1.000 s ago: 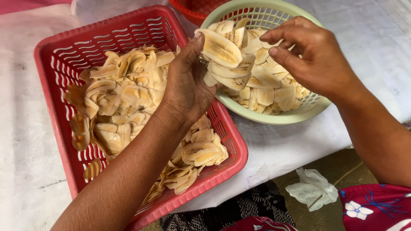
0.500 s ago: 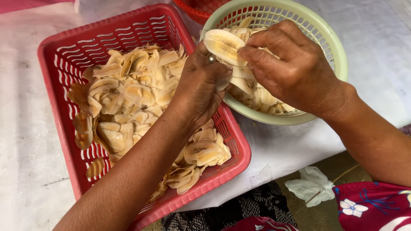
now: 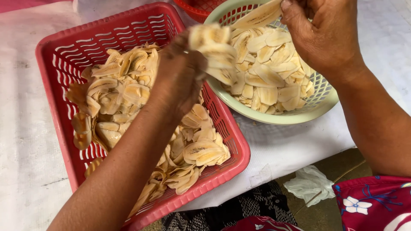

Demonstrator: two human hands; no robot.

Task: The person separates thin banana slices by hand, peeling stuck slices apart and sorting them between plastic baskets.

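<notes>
My left hand [image 3: 177, 75] hovers over the right side of a red rectangular basket [image 3: 55, 47] and grips a stack of pale banana slices [image 3: 212, 49]. My right hand [image 3: 321, 34] is above a round pale green basket [image 3: 274, 116] and pinches one long banana slice [image 3: 259, 16], lifted away from the stack. Loose separated slices [image 3: 124, 92] fill the red basket. More flat slices [image 3: 269, 75] lie heaped in the green basket.
A white cloth [image 3: 25, 141] covers the table under both baskets. The rim of another red basket [image 3: 195, 7] shows at the top. A crumpled white scrap [image 3: 310, 185] lies on the floor below the table edge, near my patterned clothing [image 3: 372, 205].
My right hand has peeled one slice off the stack and raised it up and to the right. My left hand stays over the red basket with the stack.
</notes>
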